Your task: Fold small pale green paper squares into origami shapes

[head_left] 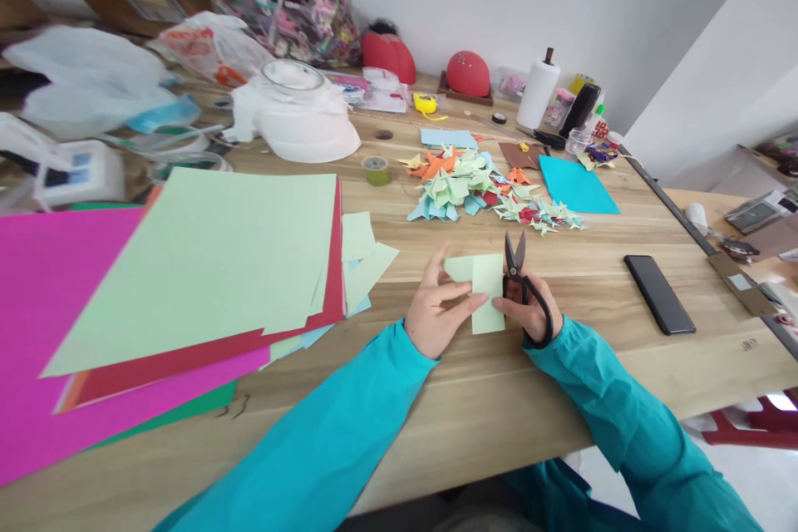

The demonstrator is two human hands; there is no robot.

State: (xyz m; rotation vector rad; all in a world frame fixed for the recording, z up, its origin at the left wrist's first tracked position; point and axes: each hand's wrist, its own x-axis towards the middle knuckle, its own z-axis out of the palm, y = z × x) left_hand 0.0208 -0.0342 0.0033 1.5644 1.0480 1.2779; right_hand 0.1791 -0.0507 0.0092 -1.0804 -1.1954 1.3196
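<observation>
My left hand pinches a small piece of light green paper with thumb and fingers. The paper is folded or overlapping: an upright strip lies across a sideways part behind it. In my right hand is a pair of black-handled scissors, blades pointing away from me and slightly apart. My right thumb also touches the paper's right edge. Beyond both hands lies a heap of folded paper stars in green, orange, blue and red. Loose light green paper scraps are left of my left hand.
Large coloured sheets, light green on top, cover the table's left side. A black phone lies at right. Behind are a roll of tape, a white cap, a yellow tape measure, a turquoise sheet and a red pincushion.
</observation>
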